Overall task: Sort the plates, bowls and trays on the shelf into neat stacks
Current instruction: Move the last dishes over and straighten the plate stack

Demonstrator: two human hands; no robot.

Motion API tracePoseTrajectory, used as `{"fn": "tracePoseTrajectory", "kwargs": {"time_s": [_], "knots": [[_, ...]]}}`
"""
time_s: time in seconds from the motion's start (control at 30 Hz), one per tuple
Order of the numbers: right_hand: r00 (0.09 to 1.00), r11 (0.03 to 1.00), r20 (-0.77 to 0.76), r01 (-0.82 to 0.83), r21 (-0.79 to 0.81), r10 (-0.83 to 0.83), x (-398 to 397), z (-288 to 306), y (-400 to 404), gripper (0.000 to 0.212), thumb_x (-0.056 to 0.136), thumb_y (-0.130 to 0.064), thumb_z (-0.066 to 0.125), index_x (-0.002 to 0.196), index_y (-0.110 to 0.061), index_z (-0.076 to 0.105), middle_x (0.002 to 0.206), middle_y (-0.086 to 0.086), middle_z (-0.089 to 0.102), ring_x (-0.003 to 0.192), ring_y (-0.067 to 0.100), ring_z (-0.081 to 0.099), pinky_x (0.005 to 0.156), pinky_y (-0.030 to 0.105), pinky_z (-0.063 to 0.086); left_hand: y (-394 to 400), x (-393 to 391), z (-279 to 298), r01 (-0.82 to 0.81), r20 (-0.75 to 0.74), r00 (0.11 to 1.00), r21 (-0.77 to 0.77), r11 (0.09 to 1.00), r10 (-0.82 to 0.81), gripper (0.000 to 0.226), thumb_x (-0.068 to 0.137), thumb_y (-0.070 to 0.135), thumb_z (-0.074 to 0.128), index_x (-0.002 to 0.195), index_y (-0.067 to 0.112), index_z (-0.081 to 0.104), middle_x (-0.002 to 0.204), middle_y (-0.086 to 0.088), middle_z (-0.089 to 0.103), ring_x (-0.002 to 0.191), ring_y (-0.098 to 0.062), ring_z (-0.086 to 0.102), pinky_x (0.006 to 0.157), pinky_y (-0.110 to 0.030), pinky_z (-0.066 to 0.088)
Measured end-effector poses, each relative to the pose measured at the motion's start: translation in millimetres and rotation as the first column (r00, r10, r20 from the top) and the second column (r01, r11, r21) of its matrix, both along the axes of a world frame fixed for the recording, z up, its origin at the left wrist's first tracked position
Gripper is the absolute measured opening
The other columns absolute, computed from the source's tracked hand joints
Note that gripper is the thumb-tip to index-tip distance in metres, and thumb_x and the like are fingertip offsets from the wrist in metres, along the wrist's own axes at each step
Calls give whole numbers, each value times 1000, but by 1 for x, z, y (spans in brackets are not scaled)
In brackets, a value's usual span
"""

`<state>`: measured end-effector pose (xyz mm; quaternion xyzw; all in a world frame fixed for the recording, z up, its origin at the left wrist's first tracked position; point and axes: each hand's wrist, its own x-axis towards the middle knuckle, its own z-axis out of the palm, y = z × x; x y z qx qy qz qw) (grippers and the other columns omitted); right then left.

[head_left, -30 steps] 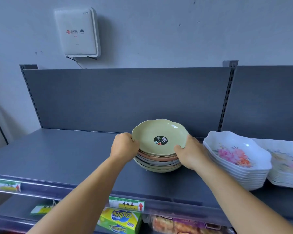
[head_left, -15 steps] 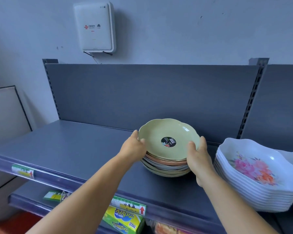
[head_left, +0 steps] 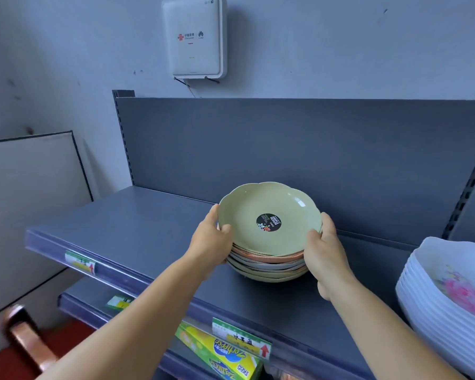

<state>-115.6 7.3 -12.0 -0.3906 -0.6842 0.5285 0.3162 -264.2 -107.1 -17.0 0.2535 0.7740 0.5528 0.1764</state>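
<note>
On the shelf (head_left: 137, 229), the plate stack (head_left: 268, 259) is held between both hands: left hand (head_left: 210, 242) and right hand (head_left: 322, 250) are curled around opposite rims, equally near, white trays (head_left: 436, 305) well apart rightward.

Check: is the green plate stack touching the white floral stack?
No, the green plate stack, held between both hands, stands apart from the white floral stack, with bare shelf between them.

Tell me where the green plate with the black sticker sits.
The green plate tops the mixed-colour stack mid-shelf, gripped between left hand and right hand, left of the white floral bowls.
</note>
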Motion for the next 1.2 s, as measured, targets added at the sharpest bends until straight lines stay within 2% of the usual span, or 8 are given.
{"fn": "tracePoseTrajectory", "kwargs": {"time_s": [0.17, 0.27, 0.37, 0.53, 0.87, 1.0, 1.07, 1.2], "knots": [[997, 997, -4, -72, 14, 72, -53, 0, -28, 60, 97, -14, 30, 152, -33, 15, 145, -10, 42, 114, 11, 38, 92, 28, 30, -38, -50, 4, -35, -1, 999, 20, 999, 35, 49, 87, 15, 31, 113, 50, 53, 82, -6, 53, 72, -20, 43, 63, -33, 46], [994, 993, 12, -113, 39, 112, -90, 0, -51, 57, 96, -14, 32, 149, -32, 22, 135, -8, 51, 109, 16, 46, 86, 29, 34, -64, -87, 3, -59, 1, 998, 9, 998, 59, 51, 87, 16, 31, 117, 52, 52, 81, -5, 52, 72, -19, 43, 63, -33, 45], [989, 988, 14, -147, 49, 147, -128, 1, -74, 53, 97, -14, 33, 147, -31, 26, 124, -8, 53, 107, 16, 46, 85, 28, 34, -90, -127, 1, -92, -6, 996, 3, 996, 92, 50, 87, 17, 31, 116, 52, 52, 82, -5, 55, 72, -19, 43, 62, -33, 46], [983, 982, 14, -183, 39, 183, -187, -1, -102, 58, 97, -17, 37, 150, -32, 19, 127, -11, 49, 111, 14, 43, 89, 29, 34, -122, -186, 2, -104, -1, 995, 6, 995, 104, 50, 88, 16, 30, 116, 51, 52, 83, -7, 55, 73, -20, 44, 63, -34, 44], [970, 969, -8, -242, 52, 243, -271, -5, -124, 50, 94, -17, 46, 139, -32, 32, 117, -12, 57, 109, 15, 51, 89, 29, 38, -147, -272, 1, -119, -20, 993, 6, 993, 120, 49, 86, 17, 32, 119, 50, 49, 76, -6, 55, 66, -21, 44, 57, -31, 43], [963, 961, -13, -269, 63, 270, -294, -4, -125, 30, 91, -17, 51, 111, -35, 39, 104, -17, 60, 95, 8, 54, 80, 28, 42, -148, -298, 6, -93, -54, 994, -19, 995, 92, 41, 87, 20, 40, 122, 41, 48, 76, -1, 53, 64, -21, 45, 56, -29, 44], [959, 956, -8, -283, 73, 284, -305, -5, -123, 29, 88, -22, 56, 109, -35, 42, 107, -14, 62, 96, 4, 55, 76, 28, 43, -149, -307, 11, -76, -66, 995, -39, 996, 73, 31, 88, 25, 49, 116, 39, 44, 77, 1, 52, 66, -20, 47, 58, -30, 46], [953, 949, 13, -303, 90, 304, -323, -7, -119, 43, 80, -31, 69, 114, -32, 44, 116, -9, 59, 103, 8, 55, 78, 27, 43, -152, -328, 17, -39, -66, 997, -105, 994, 32, 43, 80, 38, 63, 117, 37, 42, 91, 1, 61, 71, -20, 51, 62, -29, 46]]}}
